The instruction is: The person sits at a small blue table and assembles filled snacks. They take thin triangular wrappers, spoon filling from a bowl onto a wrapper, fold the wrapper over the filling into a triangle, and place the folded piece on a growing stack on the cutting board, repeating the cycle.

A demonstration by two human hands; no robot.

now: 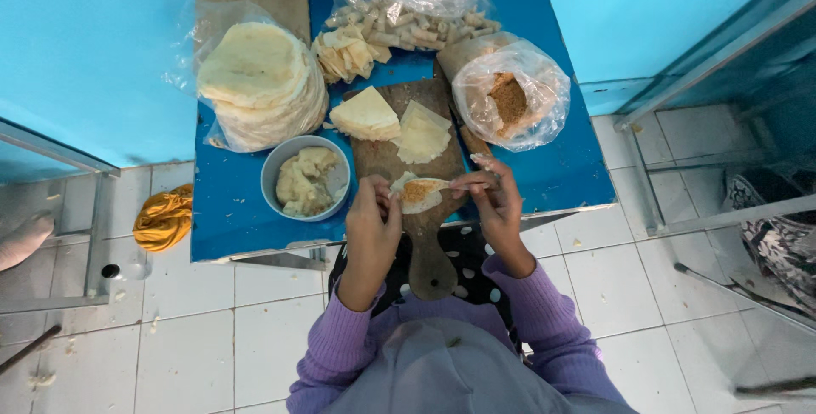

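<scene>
Both hands, left (371,210) and right (495,201), pinch a filled wrapper (418,194) over the board (425,235); a bowl (306,178) sits just left of them.

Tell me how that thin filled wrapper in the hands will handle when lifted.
The wrapper probably flops: it curls between the left hand and right hand. Likely light and easily torn, being thin. Its brown filling looks loose and may spill if tilted.

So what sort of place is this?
Probably a small food-prep corner: a blue table on tiled floor holds a stack of round wrappers, a wooden board and a bowl of filling.
</scene>
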